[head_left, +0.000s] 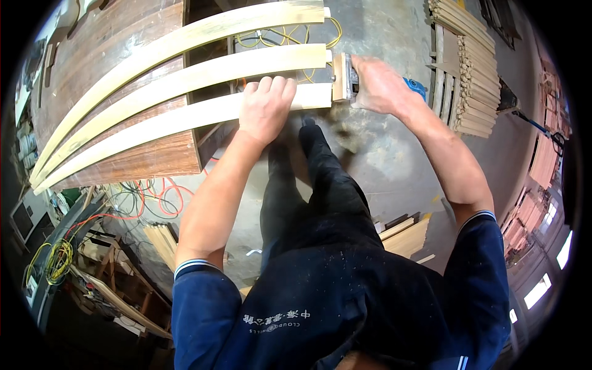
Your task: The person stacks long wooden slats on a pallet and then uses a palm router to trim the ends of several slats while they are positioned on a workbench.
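Three long curved wooden strips lie side by side, overhanging the right end of a brown workbench (154,157). My left hand (267,106) is closed over the nearest strip (203,111), close to its right end. My right hand (382,85) grips what looks like a sander (346,77), with a flat beige face and a blue part showing past the hand. That face stands upright against or just beside the nearest strip's end; contact is hard to tell. The middle strip (246,71) and the far strip (246,26) each have a short, narrower tip at the right end.
Bundled wooden sticks (478,86) are stacked on a pallet (439,86) at the right. Yellow cord (336,34) lies past the strip ends, and an orange hose (169,194) trails below the bench. Cut boards (407,237) lie on the floor beside my legs.
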`<act>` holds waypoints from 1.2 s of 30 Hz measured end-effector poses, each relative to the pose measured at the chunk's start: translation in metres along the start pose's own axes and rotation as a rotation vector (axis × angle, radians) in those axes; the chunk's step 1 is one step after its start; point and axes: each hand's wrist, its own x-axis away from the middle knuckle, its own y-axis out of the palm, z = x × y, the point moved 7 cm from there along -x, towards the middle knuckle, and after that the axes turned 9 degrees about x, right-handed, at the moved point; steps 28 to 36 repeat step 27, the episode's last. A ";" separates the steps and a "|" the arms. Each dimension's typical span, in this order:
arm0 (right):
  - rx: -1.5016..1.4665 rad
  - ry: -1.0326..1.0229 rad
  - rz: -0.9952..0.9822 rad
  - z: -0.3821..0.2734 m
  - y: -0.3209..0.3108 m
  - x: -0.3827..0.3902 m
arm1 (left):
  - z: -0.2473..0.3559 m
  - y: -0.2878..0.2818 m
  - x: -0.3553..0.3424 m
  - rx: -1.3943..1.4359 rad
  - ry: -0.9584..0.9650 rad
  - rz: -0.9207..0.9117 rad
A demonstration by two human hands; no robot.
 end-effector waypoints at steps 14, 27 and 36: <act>-0.174 0.083 -0.072 0.025 0.010 0.068 | -0.004 0.004 -0.010 -0.006 -0.075 -0.285; -0.388 0.106 -0.016 0.041 -0.013 0.080 | -0.003 0.006 -0.012 -0.073 -0.088 -0.311; -0.388 0.106 -0.016 0.041 -0.013 0.080 | -0.003 0.006 -0.012 -0.073 -0.088 -0.311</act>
